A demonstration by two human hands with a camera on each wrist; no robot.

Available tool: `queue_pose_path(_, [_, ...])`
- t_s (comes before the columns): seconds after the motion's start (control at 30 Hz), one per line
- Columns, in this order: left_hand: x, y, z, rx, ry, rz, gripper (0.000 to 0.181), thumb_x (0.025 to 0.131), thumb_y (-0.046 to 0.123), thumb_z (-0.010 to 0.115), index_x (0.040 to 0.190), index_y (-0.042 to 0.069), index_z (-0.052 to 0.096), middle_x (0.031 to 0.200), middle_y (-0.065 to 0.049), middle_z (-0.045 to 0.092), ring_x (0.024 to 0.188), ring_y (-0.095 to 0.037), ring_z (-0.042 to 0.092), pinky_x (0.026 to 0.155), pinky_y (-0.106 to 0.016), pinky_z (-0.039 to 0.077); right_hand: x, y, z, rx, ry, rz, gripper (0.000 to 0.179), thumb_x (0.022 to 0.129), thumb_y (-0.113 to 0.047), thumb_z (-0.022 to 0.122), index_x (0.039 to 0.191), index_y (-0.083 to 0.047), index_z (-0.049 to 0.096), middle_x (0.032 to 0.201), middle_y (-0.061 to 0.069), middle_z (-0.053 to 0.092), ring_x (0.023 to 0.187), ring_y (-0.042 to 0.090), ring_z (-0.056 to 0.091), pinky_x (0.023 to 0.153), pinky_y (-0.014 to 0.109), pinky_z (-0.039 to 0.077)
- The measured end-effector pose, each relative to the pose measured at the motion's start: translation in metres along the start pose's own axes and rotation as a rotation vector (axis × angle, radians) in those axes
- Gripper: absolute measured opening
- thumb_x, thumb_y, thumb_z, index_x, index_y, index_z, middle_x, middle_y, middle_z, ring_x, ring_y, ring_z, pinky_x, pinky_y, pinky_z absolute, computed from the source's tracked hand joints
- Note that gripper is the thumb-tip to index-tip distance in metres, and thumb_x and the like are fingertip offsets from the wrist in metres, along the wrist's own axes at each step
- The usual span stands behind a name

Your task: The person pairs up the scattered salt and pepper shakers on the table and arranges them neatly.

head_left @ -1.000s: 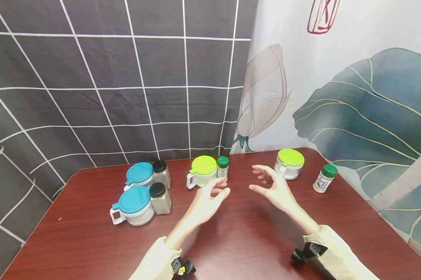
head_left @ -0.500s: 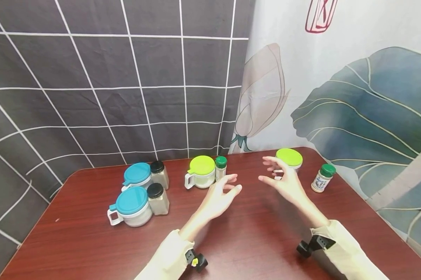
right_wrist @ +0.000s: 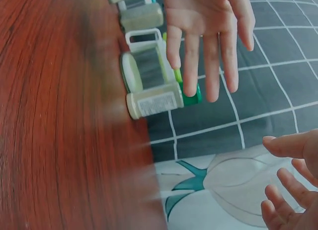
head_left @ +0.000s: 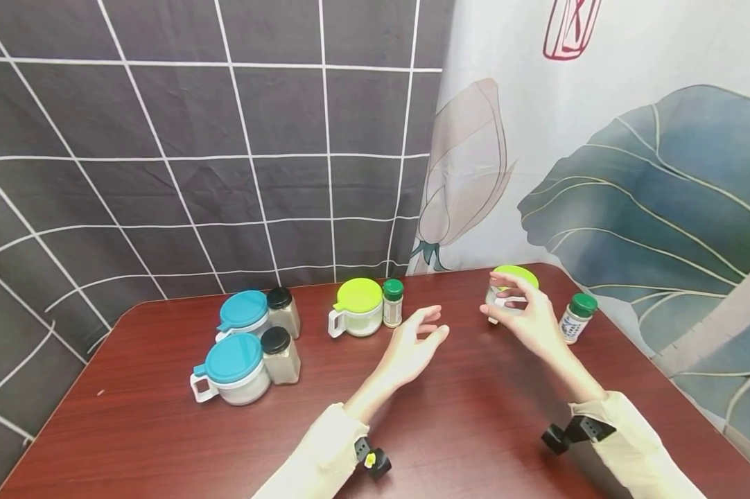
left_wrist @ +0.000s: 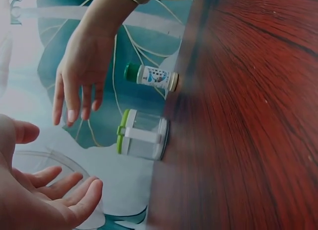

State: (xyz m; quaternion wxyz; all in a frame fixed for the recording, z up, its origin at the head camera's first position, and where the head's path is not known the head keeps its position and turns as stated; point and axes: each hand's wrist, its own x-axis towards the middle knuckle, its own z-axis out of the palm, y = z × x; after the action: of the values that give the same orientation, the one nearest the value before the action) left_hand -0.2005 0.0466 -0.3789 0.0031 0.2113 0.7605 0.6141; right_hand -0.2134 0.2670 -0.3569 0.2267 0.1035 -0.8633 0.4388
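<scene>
My left hand [head_left: 411,352] hovers over the middle of the table, fingers loosely bent and holding nothing. My right hand [head_left: 529,320] is in the air at the right, its thumb and fingers spread apart. In the head view it overlaps a clear seasoning jar [head_left: 523,272] with a lime lid and white handle; the left wrist view shows a gap between hand and jar [left_wrist: 144,135]. Beside that jar stands a green-capped shaker bottle [head_left: 577,320]. Left of my left hand are another lime-lidded jar [head_left: 358,305] and a second green-capped shaker [head_left: 392,305].
Two blue-lidded jars [head_left: 234,360] with white handles stand at the left of the red-brown table [head_left: 132,436]. Two black-capped square bottles [head_left: 283,360] stand beside them. A dark gridded cloth [head_left: 181,194] and a floral cloth [head_left: 574,173] hang behind the table.
Both hands have moved to the right, the left away from the middle lime-lidded jar and shaker, the right in front of the right-hand jar. The jars and bottles stay in place.
</scene>
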Motion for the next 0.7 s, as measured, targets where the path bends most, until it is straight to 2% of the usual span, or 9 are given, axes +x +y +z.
queue_pose_path(0.07, [0.002,0.001,0.003,0.003,-0.003,-0.009,0.040,0.094,0.017,0.059,0.131,0.002,0.054,0.133,-0.016,0.058,0.116,-0.032,0.061,0.098,-0.047,0.047,-0.001,0.000,-0.004,0.010,0.019,-0.003,0.056,0.075,-0.006,0.080,0.127,-0.005,0.059,0.107,-0.008,0.067,0.088,-0.008,0.057,0.076,0.007,0.047])
queue_pose_path(0.17, [0.006,0.001,0.008,0.018,-0.008,-0.021,0.041,0.093,0.019,0.060,0.131,0.003,0.054,0.133,-0.014,0.059,0.116,-0.031,0.062,0.097,-0.044,0.049,-0.003,0.004,-0.009,0.010,0.042,0.000,0.054,0.075,-0.005,0.079,0.125,-0.004,0.059,0.100,-0.027,0.059,0.086,-0.009,0.058,0.075,0.007,0.047])
queue_pose_path(0.23, [0.008,0.001,0.010,0.027,-0.011,-0.030,0.041,0.093,0.019,0.060,0.131,0.004,0.054,0.133,-0.013,0.059,0.115,-0.030,0.062,0.096,-0.042,0.050,-0.004,0.007,-0.012,0.004,0.048,0.001,0.052,0.076,-0.004,0.078,0.125,-0.003,0.059,0.099,-0.028,0.058,0.086,-0.010,0.057,0.074,0.008,0.047])
queue_pose_path(0.37, [0.012,0.000,0.015,0.034,-0.016,-0.053,0.042,0.093,0.021,0.060,0.132,0.005,0.054,0.132,-0.012,0.060,0.114,-0.028,0.063,0.095,-0.038,0.051,-0.006,0.016,-0.018,-0.018,0.057,0.005,0.053,0.076,-0.007,0.079,0.125,-0.006,0.059,0.104,-0.009,0.064,0.084,-0.011,0.056,0.073,0.008,0.047])
queue_pose_path(0.43, [0.013,-0.001,0.018,0.041,-0.016,-0.058,0.042,0.094,0.022,0.060,0.132,0.006,0.054,0.132,-0.012,0.060,0.114,-0.026,0.063,0.094,-0.035,0.051,-0.007,0.018,-0.020,-0.025,0.058,0.001,0.053,0.076,-0.007,0.079,0.125,-0.006,0.059,0.105,-0.007,0.065,0.084,-0.011,0.056,0.072,0.008,0.047])
queue_pose_path(0.6, [0.016,-0.002,0.024,0.050,-0.017,-0.057,0.041,0.094,0.022,0.059,0.132,0.006,0.054,0.132,-0.012,0.061,0.113,-0.025,0.064,0.092,-0.030,0.052,-0.010,0.020,-0.027,-0.045,0.057,-0.006,0.054,0.075,-0.006,0.080,0.125,-0.006,0.059,0.105,-0.025,0.057,0.083,-0.012,0.054,0.072,0.006,0.047])
queue_pose_path(0.7, [0.018,-0.002,0.028,0.053,-0.009,-0.060,0.042,0.094,0.022,0.059,0.132,0.006,0.054,0.131,-0.012,0.061,0.113,-0.025,0.064,0.092,-0.030,0.052,-0.011,0.021,-0.031,-0.045,0.059,-0.017,0.054,0.075,-0.005,0.080,0.125,-0.005,0.058,0.105,-0.029,0.054,0.083,-0.013,0.055,0.073,0.005,0.047])
